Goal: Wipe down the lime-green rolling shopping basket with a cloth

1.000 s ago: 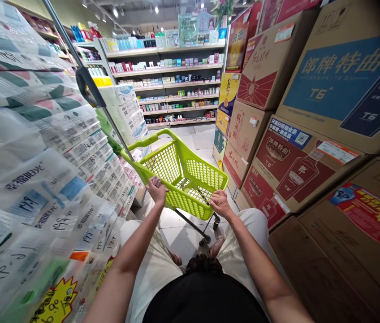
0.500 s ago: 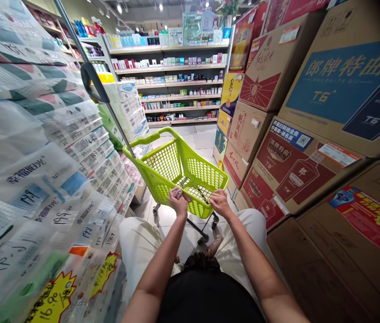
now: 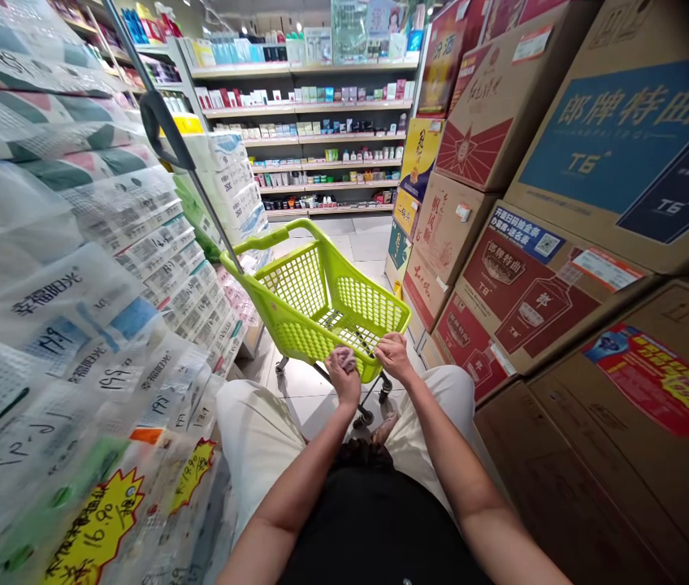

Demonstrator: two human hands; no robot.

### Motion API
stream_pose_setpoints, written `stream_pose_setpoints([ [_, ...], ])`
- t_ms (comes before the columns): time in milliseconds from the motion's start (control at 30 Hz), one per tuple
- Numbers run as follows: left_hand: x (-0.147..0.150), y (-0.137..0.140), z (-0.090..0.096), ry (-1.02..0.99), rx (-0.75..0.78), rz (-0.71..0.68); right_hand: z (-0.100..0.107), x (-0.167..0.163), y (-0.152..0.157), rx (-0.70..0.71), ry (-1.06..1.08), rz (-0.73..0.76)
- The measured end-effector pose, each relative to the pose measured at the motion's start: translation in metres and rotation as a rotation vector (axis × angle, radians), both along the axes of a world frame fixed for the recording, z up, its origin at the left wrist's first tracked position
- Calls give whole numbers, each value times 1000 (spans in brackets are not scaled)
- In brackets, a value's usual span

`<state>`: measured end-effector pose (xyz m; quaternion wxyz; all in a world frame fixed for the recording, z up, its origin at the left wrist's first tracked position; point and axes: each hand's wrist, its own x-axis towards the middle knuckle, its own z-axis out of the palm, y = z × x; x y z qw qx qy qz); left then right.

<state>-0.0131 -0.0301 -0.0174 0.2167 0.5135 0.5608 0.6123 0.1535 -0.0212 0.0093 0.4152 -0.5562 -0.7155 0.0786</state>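
A lime-green plastic shopping cart (image 3: 280, 331) with holed basket walls stands in front of my knees. My left hand (image 3: 344, 387) is closed around a crumpled pinkish-grey cloth (image 3: 343, 358), close against the near rim of the basket. On the near right corner of that rim, my right hand (image 3: 394, 357) is closed, its fingers wrapped over the green plastic. A metal pole with a dark grey loop (image 3: 165, 130) rises at the cart's left side, by its green handle bar (image 3: 268, 238).
Stacked cardboard liquor cartons (image 3: 539, 317) wall the right side. Plastic-wrapped tissue packs (image 3: 76, 325) with handwritten prices pile up on the left. Beyond the cart are tiled floor (image 3: 360, 244) and shelves (image 3: 308, 110) of small boxed goods and bottles.
My left hand, with the cloth, has slid right along the near rim towards my right hand. My right hand stays at the corner. The view has tipped slightly downward.
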Motion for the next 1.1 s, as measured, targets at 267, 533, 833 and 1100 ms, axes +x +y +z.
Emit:
stream_pose_setpoints([
  [267, 13, -30, 13, 90, 155, -149, -5, 9, 3, -73, 199, 1],
  [533, -7, -33, -27, 305, 151, -430, -8, 2, 0, -59, 207, -39],
  [833, -1, -41, -29, 406, 267, -515, -6, 2, -1, -56, 205, -23],
  [1100, 6, -45, -39, 402, 144, -327, -3, -2, -1, -69, 176, -23],
])
